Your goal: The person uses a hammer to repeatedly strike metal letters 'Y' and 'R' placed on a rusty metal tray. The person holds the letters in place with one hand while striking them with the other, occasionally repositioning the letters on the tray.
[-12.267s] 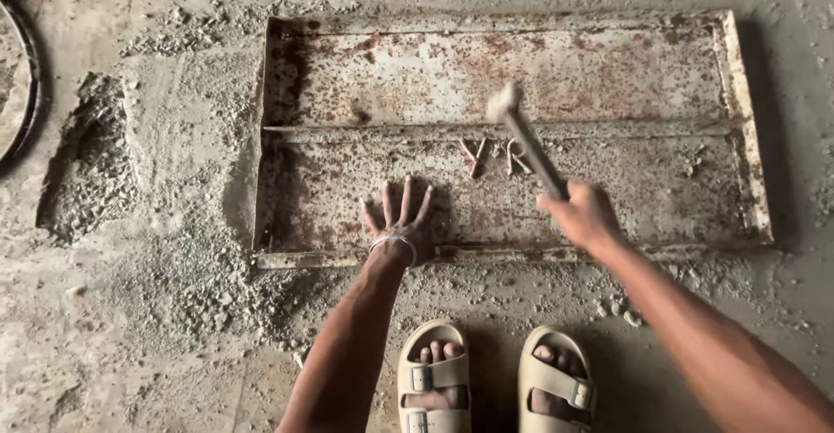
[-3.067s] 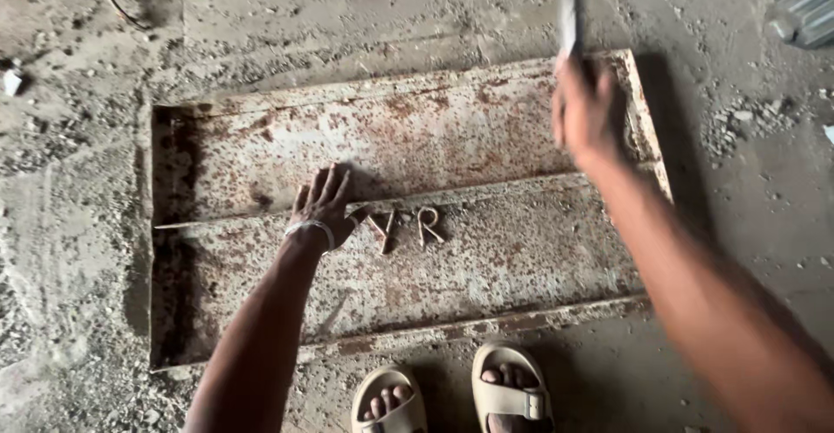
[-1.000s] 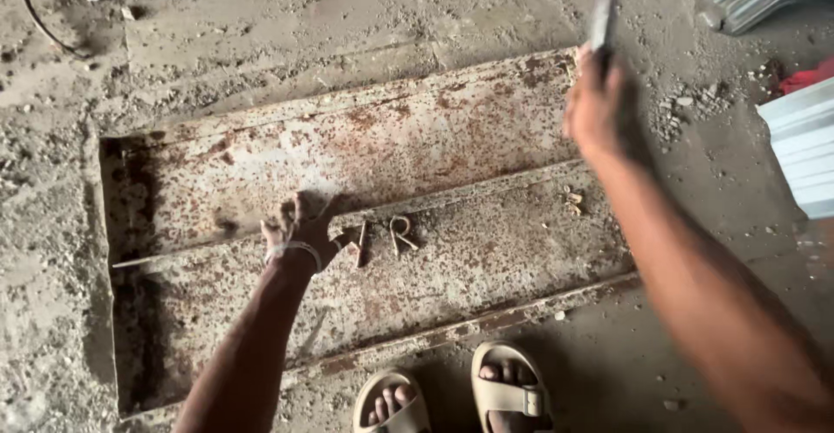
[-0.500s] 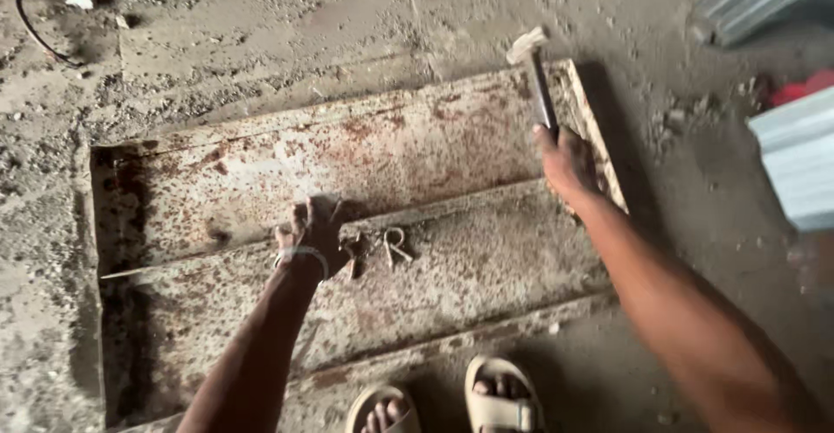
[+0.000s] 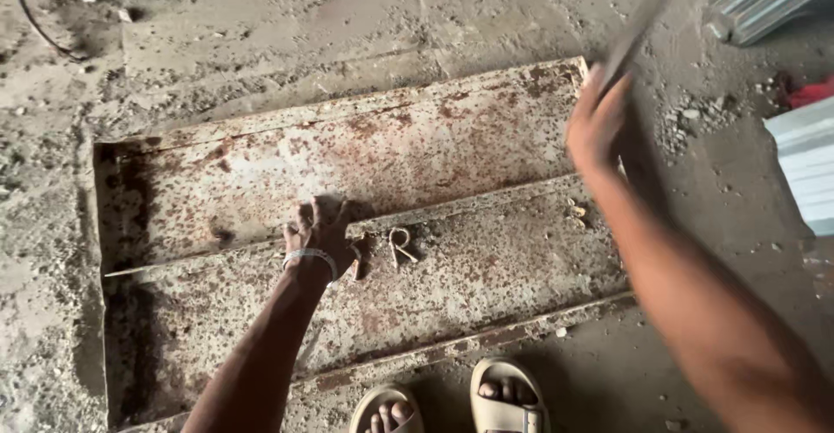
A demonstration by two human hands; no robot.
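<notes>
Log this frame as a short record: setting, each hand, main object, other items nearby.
setting: dusty concrete floor, seen from above
main object: rusty metal panel lying flat, a raised rib along its middle
left hand: left hand pressed flat on the panel at the rib, a bracelet on the wrist
right hand: right hand raised over the panel's far right corner, gripping a hammer, blurred
on panel: welded metal letters beside the left hand
nearby: sandalled feet at the near edge; pale corrugated sheets at right
</notes>
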